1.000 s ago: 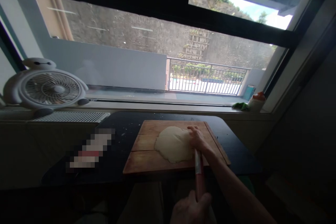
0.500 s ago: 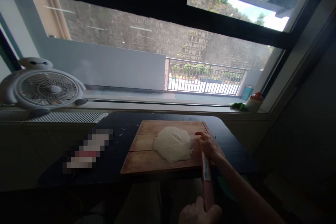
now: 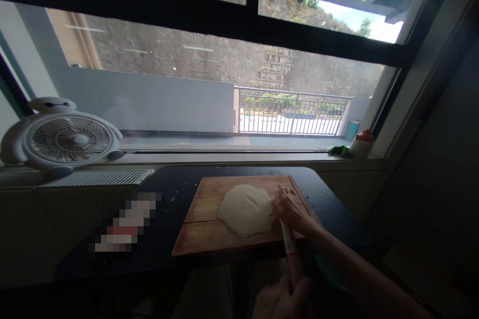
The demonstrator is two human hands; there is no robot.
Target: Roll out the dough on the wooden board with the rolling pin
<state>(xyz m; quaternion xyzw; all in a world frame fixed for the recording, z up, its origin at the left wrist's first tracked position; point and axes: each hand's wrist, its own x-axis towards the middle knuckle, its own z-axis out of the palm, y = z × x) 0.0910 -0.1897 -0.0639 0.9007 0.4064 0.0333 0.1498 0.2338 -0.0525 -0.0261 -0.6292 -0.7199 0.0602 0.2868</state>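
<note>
Dough [image 3: 245, 211] lies as one flat, uneven round on the board [image 3: 205, 192], with bare wood showing around it and a crease toward its far right. The board rests on the dark table [image 3: 337, 219], close to the table's near edge. At the dough's right side, between it and the board's right edge, is the right hand [image 3: 288, 207]. Its fingers are fairly straight and close together, pointing to the board's far edge; I cannot tell whether they touch the dough. That hand lies over the far part of the pin [image 3: 290, 249], and whether it is wrapped around it is hidden. The pin slants toward the person across the board's near edge, right of that edge's middle. Left hand [image 3: 280, 299] is closed around the pin's near end, off the table's near edge and well apart from the dough. A pixelated patch [image 3: 127, 222] covers something by the table's left edge. Beyond the table's far right corner, a bottle [image 3: 362, 145] stands on the sill [image 3: 209, 157].
</note>
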